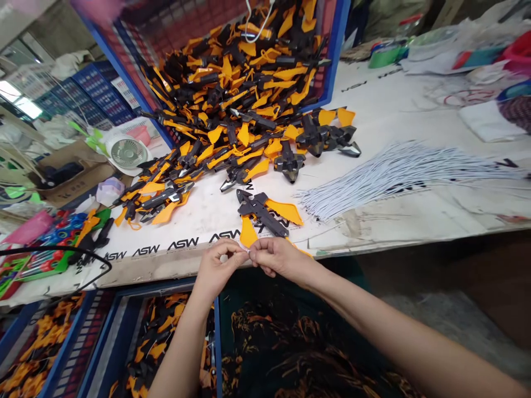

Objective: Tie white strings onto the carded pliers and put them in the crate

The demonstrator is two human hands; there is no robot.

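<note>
Small white item (pixel 248 250) pinched btwn fingertips of L hand (pixel 218 268) and R hand (pixel 279 257) at table edge (pixel 145 270); black-orange plastic part (pixel 259 213) just beyond, white cord bundle (pixel 394 179) to R.

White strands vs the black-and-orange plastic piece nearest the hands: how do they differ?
The white strands are many thin lengths fanned out in a loose bundle; the black-and-orange plastic piece is one chunky moulded item. The strands are plain white; the piece is black with orange fins. The piece lies just beyond the left hand and right hand; the strands lie farther right. Both rest on the same white table covering printed with ASW.
</note>
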